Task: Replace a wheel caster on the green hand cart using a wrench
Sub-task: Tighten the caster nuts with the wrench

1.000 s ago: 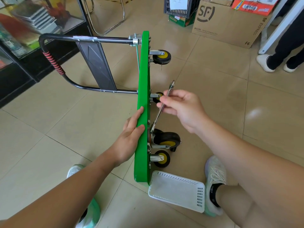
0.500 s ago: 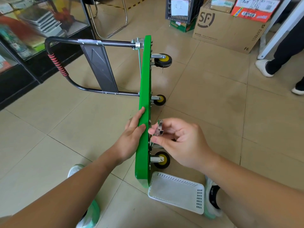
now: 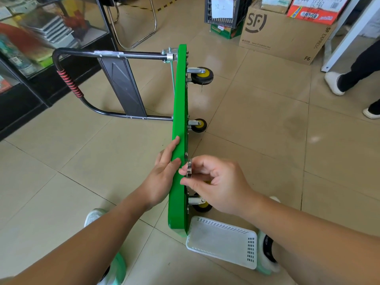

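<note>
From the head view, the green cart (image 3: 178,112) stands on its side edge, probably so its underside and wheels face our working hand. Our left hand (image 3: 162,177) steadies it, straight fingers lying flat against the deck with the thumb on its top edge. Our right hand (image 3: 222,186) pinches a small metal piece (image 3: 189,167) between thumb and curled fingers (image 3: 197,162), right against the underside. We cannot tell whether it is the wrench. That hand hides the mount; another wheel (image 3: 202,205) sits just below, by a white basket (image 3: 222,241).
</note>
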Available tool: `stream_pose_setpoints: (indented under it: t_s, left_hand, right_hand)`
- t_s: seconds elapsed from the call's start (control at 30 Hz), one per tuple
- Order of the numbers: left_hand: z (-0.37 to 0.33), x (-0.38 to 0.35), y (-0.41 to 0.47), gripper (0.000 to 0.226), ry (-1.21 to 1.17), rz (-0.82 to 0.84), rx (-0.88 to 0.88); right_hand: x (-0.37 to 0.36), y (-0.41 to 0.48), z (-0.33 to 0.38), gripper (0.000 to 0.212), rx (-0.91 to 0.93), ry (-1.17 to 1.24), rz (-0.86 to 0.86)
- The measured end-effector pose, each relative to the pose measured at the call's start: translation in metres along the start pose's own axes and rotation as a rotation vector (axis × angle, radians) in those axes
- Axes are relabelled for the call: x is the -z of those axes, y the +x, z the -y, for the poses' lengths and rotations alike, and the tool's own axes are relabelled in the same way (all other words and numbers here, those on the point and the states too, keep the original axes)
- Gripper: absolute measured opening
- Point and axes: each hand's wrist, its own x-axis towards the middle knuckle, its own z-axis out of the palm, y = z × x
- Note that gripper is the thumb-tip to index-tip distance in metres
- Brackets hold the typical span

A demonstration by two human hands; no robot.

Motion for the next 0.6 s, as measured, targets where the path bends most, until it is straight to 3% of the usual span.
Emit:
stream_pose_setpoints:
  t_s: [0.13,0.4,0.6]
  left_hand:
    - [0.002,0.000,0.001,0.063,-0.006,0.020,0.004]
    - [0.008,0.000,0.003,0.060,-0.056,0.029,0.013]
    - [0.004,-0.001,0.002,0.057,-0.044,0.035,0.008]
  right_hand:
    - [0.001,0.007,-0.002,0.025,-0.058,0.063,-0.017]
    - [0.013,0.067,-0.025,0.019,-0.471,0.269,-0.044]
    - [0.019,0.072,-0.025,0.016,-0.576,0.353,-0.098]
